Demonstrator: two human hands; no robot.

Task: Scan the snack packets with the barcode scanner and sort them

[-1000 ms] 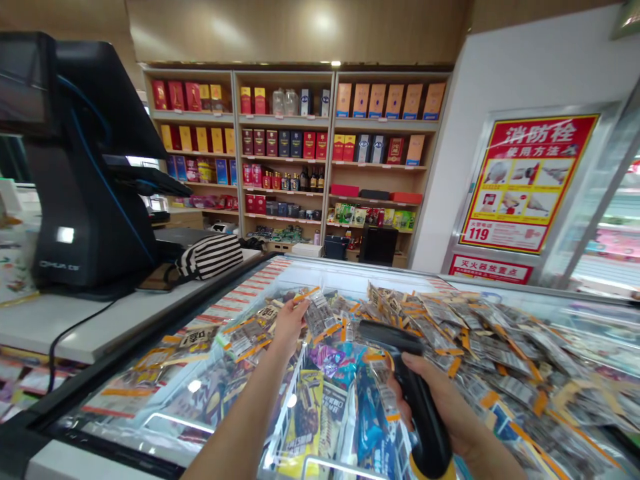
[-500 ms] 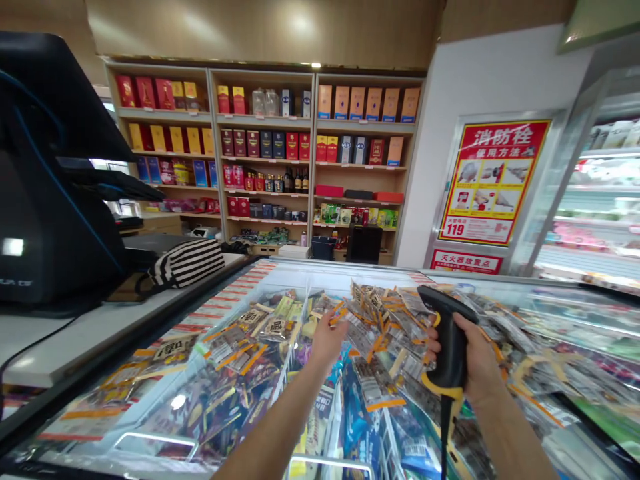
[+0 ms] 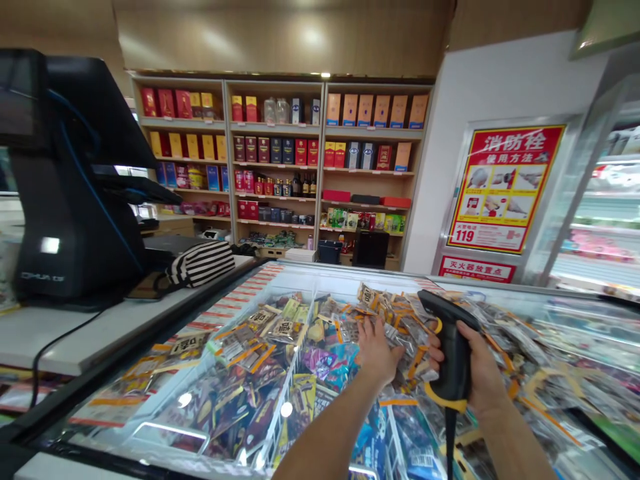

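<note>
My right hand (image 3: 483, 367) is wrapped round the handle of a black and yellow barcode scanner (image 3: 453, 350), held upright over the heap with its cord hanging down. To the left of it, my left hand (image 3: 377, 352) lies palm down with fingers spread on a pile of clear snack packets (image 3: 415, 327) with orange edges. Its fingertips touch the packets and partly cover them. Purple and blue wrapped packs (image 3: 325, 363) lie just left of that wrist. Further left, more snack packets (image 3: 285, 328) with dark lettering rest on the goods.
The goods fill a glass-topped chest freezer (image 3: 280, 267) with white wire dividers (image 3: 287, 390). A checkout terminal (image 3: 75, 220) and a striped pouch (image 3: 203, 263) stand on the left counter. Shelves of boxed bottles (image 3: 277, 150) line the back, beside a red wall sign (image 3: 505, 187).
My left hand has moved right and spread out onto the packet pile. The scanner stays in my right hand in nearly the same place. The view has shifted slightly left.
</note>
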